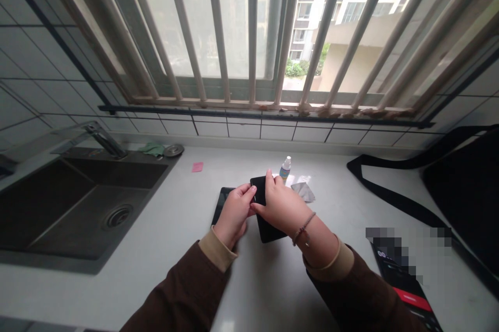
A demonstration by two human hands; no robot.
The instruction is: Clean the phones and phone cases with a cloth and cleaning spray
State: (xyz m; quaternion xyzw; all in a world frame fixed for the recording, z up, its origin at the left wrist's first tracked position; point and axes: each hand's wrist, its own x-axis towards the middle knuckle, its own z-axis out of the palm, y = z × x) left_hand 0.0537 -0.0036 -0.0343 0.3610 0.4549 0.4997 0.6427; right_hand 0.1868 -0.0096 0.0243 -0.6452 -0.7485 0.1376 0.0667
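Note:
Above the counter, both my hands are at a flat black slab (268, 230) that looks like a phone. My left hand (236, 210) pinches its left edge between thumb and fingers. From the right, my right hand (284, 204) grips across it, with the thumb on the near face and the fingers reaching over the top. Beneath my left hand, partly hidden, lies a dark glossy device (223, 202) with a thin frame. Just behind my right hand stand a small white-capped spray bottle (285, 168) and a crumpled grey cloth (304, 191).
A dark sink (89, 202) with a faucet (105, 140) is at the left. A pink square (197, 167) and a green cloth (152, 149) lie behind. To the right are a black bag (463, 181) with its strap and a lit phone (409, 290). Window bars rise beyond.

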